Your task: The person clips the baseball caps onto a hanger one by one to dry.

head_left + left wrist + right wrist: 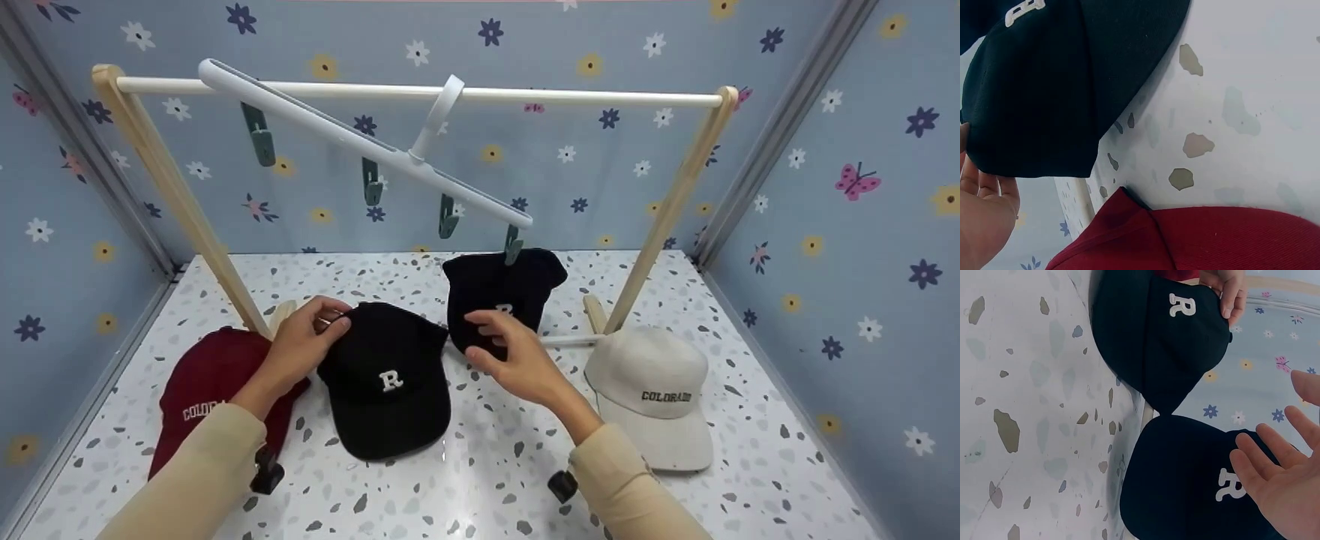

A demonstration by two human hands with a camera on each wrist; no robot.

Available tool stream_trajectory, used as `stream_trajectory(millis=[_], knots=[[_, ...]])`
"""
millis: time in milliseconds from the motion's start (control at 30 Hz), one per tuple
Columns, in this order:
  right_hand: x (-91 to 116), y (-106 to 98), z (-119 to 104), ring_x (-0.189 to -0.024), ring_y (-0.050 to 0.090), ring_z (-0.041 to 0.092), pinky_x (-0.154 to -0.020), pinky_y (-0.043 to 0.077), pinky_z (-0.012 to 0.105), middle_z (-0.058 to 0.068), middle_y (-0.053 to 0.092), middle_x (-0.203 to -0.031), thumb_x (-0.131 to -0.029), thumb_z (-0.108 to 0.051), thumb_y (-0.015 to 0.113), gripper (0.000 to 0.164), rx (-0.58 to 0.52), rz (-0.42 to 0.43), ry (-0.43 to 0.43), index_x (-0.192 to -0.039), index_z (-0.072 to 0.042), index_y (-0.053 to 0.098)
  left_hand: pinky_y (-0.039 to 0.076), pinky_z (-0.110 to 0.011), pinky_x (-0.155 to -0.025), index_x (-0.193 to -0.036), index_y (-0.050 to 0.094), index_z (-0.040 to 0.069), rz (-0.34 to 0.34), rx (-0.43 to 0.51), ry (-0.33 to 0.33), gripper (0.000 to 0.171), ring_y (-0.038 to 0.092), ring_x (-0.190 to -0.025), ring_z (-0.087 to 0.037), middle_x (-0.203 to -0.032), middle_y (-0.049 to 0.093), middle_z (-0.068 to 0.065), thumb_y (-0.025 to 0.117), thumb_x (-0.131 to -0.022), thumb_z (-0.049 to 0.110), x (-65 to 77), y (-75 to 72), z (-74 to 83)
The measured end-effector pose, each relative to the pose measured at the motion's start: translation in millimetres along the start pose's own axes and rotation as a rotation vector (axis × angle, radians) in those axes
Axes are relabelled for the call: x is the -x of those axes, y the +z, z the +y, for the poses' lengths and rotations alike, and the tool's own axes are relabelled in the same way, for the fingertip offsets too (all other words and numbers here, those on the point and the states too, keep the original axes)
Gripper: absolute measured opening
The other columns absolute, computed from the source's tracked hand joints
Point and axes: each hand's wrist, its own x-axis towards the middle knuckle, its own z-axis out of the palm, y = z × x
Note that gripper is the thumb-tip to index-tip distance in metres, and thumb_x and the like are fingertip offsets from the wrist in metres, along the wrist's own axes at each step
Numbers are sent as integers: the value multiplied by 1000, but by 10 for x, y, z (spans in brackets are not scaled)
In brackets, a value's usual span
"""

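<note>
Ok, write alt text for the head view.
A person's left hand pinches a black baseball cap with a white R, and the right hand is before a second black R cap at the lowest clip of a tilted hanger on a wooden rack. A maroon cap and a cream COLORADO cap sit on the speckled tabletop.

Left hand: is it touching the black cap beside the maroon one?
Touching. In the right wrist view, the left hand pinches the black cap at its crown's edge.

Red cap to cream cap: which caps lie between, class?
In the head view, the nearer black cap, held by the left hand, and the farther black cap, partly behind the right hand.
</note>
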Motion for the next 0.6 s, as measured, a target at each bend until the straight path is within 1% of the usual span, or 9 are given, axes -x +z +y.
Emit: stream_trajectory(millis=[200,400,600], knots=[[-2,12,-9,-133,59,41,-112,48,55,14,58,-149,-103,-18,72,47,0,4,6,-147,-6,58,48,-22,-84,-132,67,8,16,18,9,27,62,-101,-22,-119,70,-14,64,-109,21,24,3,40],[-5,13,-10,-133,59,42,-112,48,57,15,58,-149,-103,-17,73,48,-4,8,10,-147,-6,58,47,-21,-87,-130,67,7,33,36,19,24,62,-102,-20,-117,71,-13,64,-108,18,34,24,115],[-6,1,-19,-133,60,41,-112,48,57,15,58,-150,-103,-20,73,48,-2,6,6,-147,-5,58,48,-21,-88,-127,67,7,42,60,30,22,64,-103,-19,-115,73,-12,65,-108,17,39,46,207]])
